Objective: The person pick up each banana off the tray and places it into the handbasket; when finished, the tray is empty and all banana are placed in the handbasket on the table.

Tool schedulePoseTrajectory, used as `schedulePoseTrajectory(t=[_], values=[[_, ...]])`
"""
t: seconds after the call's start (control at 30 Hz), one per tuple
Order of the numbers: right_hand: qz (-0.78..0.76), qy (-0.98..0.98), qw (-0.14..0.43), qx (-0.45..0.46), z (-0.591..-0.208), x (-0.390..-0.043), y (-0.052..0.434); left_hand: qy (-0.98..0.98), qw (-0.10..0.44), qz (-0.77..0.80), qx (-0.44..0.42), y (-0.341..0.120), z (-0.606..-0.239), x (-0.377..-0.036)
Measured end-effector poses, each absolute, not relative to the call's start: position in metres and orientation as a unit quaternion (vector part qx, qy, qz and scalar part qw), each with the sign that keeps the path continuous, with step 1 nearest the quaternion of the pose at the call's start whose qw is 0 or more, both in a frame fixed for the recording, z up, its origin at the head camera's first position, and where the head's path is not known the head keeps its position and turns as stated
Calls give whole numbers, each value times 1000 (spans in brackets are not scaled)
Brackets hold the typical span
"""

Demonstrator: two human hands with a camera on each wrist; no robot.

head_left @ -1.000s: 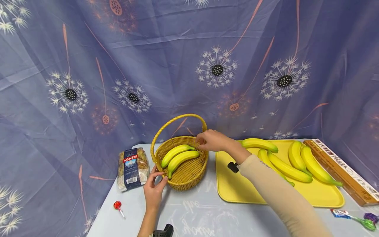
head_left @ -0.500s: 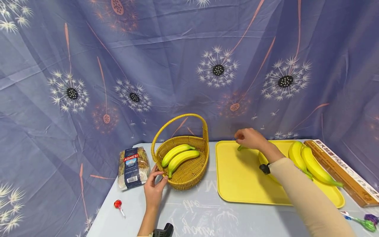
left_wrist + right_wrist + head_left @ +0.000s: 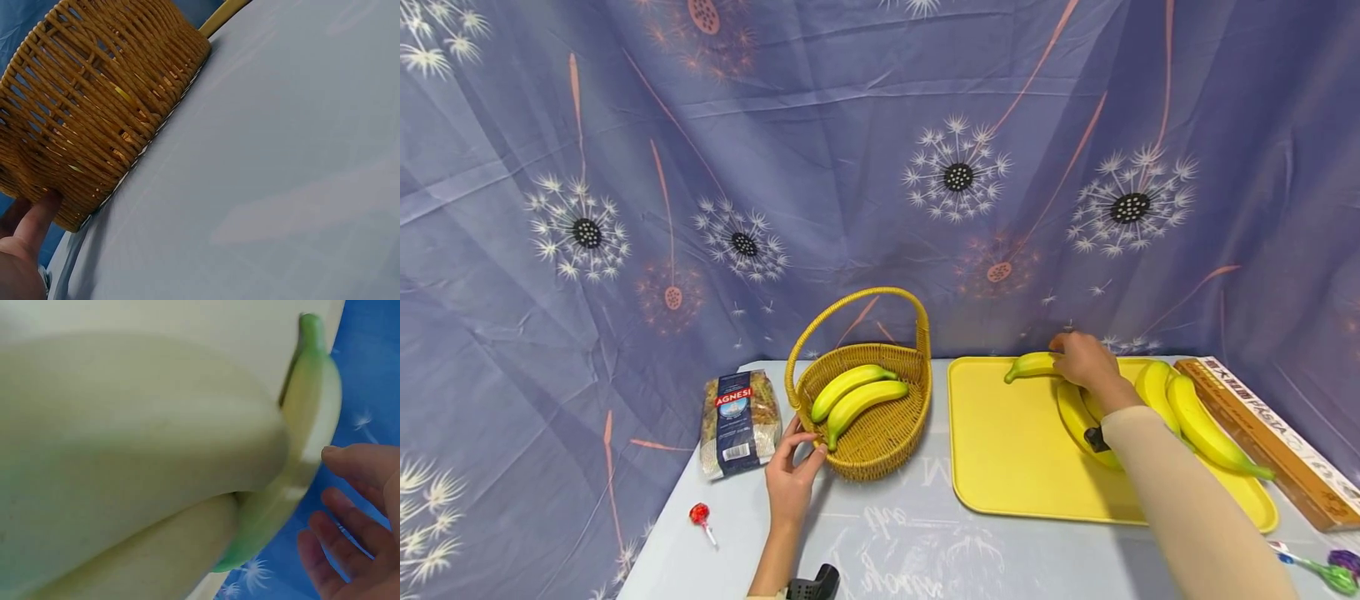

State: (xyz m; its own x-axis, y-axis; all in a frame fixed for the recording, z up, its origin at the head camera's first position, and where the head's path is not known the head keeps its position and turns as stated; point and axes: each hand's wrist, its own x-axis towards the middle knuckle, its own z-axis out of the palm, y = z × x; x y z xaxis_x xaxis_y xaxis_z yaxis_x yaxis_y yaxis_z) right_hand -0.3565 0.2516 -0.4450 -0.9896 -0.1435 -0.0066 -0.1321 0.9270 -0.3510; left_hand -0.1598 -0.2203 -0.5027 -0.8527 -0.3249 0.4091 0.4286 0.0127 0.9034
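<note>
A yellow wicker basket (image 3: pixel 872 460) with a hoop handle holds two bananas (image 3: pixel 859 393). My left hand (image 3: pixel 790 477) rests against its near left wall; in the left wrist view a straight finger (image 3: pixel 34 219) touches the weave of the basket (image 3: pixel 100 106). My right hand (image 3: pixel 1084 360) lies over a banana (image 3: pixel 1028 365) at the back of the yellow tray (image 3: pixel 1015 454). In the right wrist view its fingers (image 3: pixel 350 519) are spread beside that green-tipped banana (image 3: pixel 315 419), with a gap between them. Another banana (image 3: pixel 125 456) fills the foreground.
Three more bananas (image 3: pixel 1206 421) lie on the tray's right half. A long pasta box (image 3: pixel 1273 437) runs along the tray's right side. A bag of pasta (image 3: pixel 736 412) and a red lollipop (image 3: pixel 700 517) lie left of the basket. Patterned cloth hangs behind.
My right hand has left the basket and moved right to the banana at the back of the tray. The left hand has stayed on the basket.
</note>
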Motion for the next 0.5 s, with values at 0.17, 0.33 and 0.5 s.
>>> schedulePoseTrajectory(t=[0.17,0.33,0.5], values=[[-181,981,31,-63,-452,-360,258,-657,273,-701,-46,-221,-505,-160],[-195,977,61,-56,-456,-363,263,-658,270,-701,-42,-220,-502,-160],[-204,974,84,-41,-460,-362,266,-664,271,-696,-39,-220,-501,-160]])
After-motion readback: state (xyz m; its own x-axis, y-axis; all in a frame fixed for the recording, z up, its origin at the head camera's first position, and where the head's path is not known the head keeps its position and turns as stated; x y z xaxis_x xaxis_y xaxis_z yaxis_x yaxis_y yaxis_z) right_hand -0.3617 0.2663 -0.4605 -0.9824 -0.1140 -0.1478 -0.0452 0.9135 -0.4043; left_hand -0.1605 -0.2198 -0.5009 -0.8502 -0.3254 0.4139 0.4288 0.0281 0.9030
